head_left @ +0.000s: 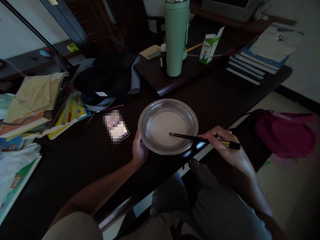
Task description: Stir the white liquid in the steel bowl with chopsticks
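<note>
A round metal bowl (147, 115) with a pale white liquid (166, 126) sits near the front edge of the dark desk (82, 153). My left hand (139, 149) rests against the bowl's left rim, fingers curled round its edge. My right hand (225, 146) pinches a pair of black chopsticks (197, 137). Their tips dip into the liquid near the bowl's middle.
A phone (117, 128) lies just left of the bowl. Behind stand a tall green flask (176, 36), a small dark bottle (163, 58) and a carton (209, 46). Books (260, 56) are stacked at the back right, papers (35, 96) at the left, a pink bag (285, 133) at the right.
</note>
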The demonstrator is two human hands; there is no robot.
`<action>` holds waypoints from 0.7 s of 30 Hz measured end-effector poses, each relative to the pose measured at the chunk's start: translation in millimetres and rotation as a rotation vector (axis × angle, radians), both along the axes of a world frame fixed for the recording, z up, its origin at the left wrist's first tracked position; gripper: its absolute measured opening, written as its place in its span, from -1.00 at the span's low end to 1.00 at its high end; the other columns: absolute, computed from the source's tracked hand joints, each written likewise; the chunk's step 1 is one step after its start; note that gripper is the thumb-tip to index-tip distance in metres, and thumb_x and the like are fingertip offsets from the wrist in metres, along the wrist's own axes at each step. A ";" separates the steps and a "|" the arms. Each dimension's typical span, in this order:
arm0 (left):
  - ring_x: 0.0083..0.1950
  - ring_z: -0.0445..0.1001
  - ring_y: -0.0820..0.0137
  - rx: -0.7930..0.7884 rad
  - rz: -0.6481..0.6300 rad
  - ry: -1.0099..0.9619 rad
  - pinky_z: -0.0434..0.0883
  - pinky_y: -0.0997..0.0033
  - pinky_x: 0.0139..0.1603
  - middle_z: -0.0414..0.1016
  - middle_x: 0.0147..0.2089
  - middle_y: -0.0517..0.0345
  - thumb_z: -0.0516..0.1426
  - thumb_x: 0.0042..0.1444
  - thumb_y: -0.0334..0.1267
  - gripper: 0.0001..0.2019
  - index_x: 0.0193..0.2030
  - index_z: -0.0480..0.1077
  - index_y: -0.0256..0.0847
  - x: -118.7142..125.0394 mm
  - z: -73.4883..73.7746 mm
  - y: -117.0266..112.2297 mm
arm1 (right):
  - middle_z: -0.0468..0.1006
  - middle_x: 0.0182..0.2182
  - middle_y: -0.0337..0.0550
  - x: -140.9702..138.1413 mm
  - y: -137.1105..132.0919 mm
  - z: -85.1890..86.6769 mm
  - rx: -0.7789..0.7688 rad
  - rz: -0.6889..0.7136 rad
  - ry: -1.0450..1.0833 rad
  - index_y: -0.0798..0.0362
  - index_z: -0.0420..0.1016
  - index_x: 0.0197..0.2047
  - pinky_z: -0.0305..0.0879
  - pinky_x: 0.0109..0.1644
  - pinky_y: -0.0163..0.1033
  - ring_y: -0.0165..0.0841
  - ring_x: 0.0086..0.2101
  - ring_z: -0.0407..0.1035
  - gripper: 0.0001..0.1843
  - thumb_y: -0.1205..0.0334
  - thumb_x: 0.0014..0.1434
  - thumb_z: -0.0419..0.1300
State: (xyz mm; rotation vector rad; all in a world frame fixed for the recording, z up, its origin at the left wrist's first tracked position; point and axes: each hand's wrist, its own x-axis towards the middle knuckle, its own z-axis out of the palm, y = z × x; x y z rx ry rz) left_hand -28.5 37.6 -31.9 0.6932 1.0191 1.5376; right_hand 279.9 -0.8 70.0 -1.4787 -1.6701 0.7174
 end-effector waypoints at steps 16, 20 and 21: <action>0.29 0.63 0.03 -0.016 0.011 0.017 0.53 -0.02 0.36 0.74 0.05 0.01 0.24 0.30 0.10 -0.64 0.00 0.64 -0.11 3.3 8.0 -6.0 | 0.82 -0.22 -0.21 -26.1 18.2 -22.2 0.179 -0.111 -0.111 -0.15 0.66 -0.26 0.25 0.06 0.12 -0.15 -0.19 0.59 -0.69 -0.02 0.46 0.19; 0.26 0.65 0.03 0.000 -0.004 0.017 0.54 -0.02 0.35 0.74 0.07 0.02 0.25 0.30 0.11 -0.63 0.01 0.66 -0.09 -0.4 7.0 -4.6 | 0.80 -0.26 -0.21 -11.1 10.1 -10.4 0.163 -0.150 -0.119 -0.13 0.64 -0.30 0.31 0.02 0.10 -0.18 -0.24 0.61 -0.69 -0.01 0.45 0.20; 0.25 0.65 0.03 -0.001 -0.006 0.015 0.54 -0.02 0.34 0.75 0.08 0.03 0.25 0.30 0.12 -0.63 0.01 0.66 -0.09 -0.3 6.1 -3.9 | 0.79 -0.26 -0.22 -6.6 7.6 -7.6 0.143 -0.152 -0.112 -0.13 0.64 -0.30 0.32 0.01 0.09 -0.19 -0.26 0.61 -0.69 -0.01 0.45 0.21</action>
